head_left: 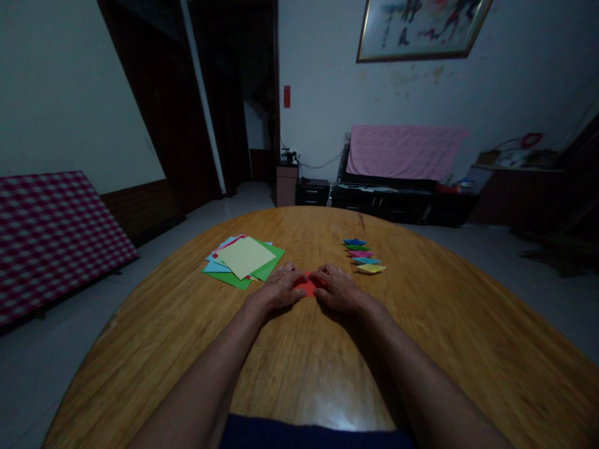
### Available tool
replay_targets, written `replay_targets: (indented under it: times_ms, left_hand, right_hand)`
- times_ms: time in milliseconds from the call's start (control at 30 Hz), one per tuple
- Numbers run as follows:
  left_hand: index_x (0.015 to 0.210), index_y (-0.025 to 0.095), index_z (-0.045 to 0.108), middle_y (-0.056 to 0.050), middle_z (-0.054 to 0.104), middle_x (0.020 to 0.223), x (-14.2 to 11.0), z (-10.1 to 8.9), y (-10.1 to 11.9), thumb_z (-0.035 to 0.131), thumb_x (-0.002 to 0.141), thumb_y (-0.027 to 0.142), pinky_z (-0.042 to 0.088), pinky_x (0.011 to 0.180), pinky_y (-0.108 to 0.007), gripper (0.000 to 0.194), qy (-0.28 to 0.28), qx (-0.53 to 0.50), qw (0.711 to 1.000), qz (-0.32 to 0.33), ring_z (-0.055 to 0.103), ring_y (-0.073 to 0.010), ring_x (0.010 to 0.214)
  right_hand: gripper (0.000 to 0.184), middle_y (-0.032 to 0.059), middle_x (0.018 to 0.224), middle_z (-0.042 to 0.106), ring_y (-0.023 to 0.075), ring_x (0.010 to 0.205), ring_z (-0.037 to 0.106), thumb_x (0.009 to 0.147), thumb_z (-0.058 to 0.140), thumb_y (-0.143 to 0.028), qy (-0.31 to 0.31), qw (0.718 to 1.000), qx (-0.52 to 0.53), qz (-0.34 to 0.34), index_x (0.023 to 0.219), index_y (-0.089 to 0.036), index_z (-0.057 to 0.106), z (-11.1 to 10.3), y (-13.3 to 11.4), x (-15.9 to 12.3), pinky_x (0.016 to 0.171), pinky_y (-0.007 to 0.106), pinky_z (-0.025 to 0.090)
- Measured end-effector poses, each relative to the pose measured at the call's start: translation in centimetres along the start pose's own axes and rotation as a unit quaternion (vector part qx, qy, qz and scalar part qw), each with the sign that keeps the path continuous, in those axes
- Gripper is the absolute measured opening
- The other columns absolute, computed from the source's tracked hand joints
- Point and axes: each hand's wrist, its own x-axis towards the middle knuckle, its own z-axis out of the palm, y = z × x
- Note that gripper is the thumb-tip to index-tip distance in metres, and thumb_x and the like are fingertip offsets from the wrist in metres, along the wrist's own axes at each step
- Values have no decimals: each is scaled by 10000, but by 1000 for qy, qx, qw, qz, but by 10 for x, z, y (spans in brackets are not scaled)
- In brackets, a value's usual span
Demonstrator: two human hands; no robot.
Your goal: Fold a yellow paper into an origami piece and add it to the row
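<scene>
Left hand [284, 287] and right hand [337, 288] hold opposite sides of the red paper [308, 287]; uneven pressure could skew it, a sideways slip disturb the sheets [247, 257] left of it.

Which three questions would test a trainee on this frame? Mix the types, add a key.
1. What colour is the paper between the left hand and the right hand?
2. True or false: a pale yellow sheet lies on top of the paper pile.
3. How many folded pieces lie in the row beyond the right hand? A) three B) five C) eight

Key: 1 red; 2 true; 3 B.
</scene>
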Motion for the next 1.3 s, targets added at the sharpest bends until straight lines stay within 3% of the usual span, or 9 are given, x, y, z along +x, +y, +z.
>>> replay_targets:
  times_ms: [200,367,567,767,900,1133,1300]
  left_hand:
    - [1231,220,544,-65,464,1324,-7,-7,-12,492,812,202,304,1071,-367,422,-44,-44,998,22,391,-215,1246]
    - [1274,205,511,-48,350,1474,-9,-10,-17,465,766,128,231,1125,-356,517,-76,-65,995,-5,282,-195,1359]
    - [1210,249,562,-23,413,1437,-7,-14,-16,486,710,129,343,1055,-358,519,-81,-77,994,-10,415,-209,1273]
    - [975,184,647,-82,591,1092,0,-4,0,480,813,304,412,942,-361,262,9,-24,1000,-10,521,-228,1058]
    - [994,179,619,-79,545,1045,4,5,1,535,803,384,415,909,-350,293,37,1,999,-21,492,-231,1035]
    - [1062,199,601,-71,511,1103,4,5,-3,515,820,380,395,934,-352,314,19,-7,1000,-6,467,-224,1054]
    - [1132,226,603,-67,507,1114,4,4,-2,499,829,386,382,948,-351,358,9,-4,1000,11,452,-233,1076]
  right_hand:
    - [372,81,1150,492,221,1024,472,832,494,-294,-4,1000,-5,4,1192,-241,571,-1,-1,0,877,343,364]
    - [379,81,1156,493,221,1026,473,831,490,-289,-4,1000,-8,9,1200,-243,564,-1,-2,0,882,345,361]
    - [366,86,1146,504,227,1022,477,831,485,-280,-9,1000,-15,9,1184,-244,571,-3,-4,0,864,353,367]
    - [334,72,1116,508,213,986,484,818,490,-250,-2,1000,-17,6,1139,-251,584,-3,-4,0,829,334,371]
    - [308,67,1097,503,206,978,473,819,499,-251,7,1000,-19,4,1116,-248,582,-1,-5,-1,819,323,361]
    - [312,73,1065,488,211,924,461,844,502,-364,24,999,-37,23,1124,-254,583,1,-13,-2,777,333,350]
    - [361,63,1094,501,222,979,467,829,520,-327,-1,999,-19,35,1183,-292,588,-6,-9,-4,825,344,352]
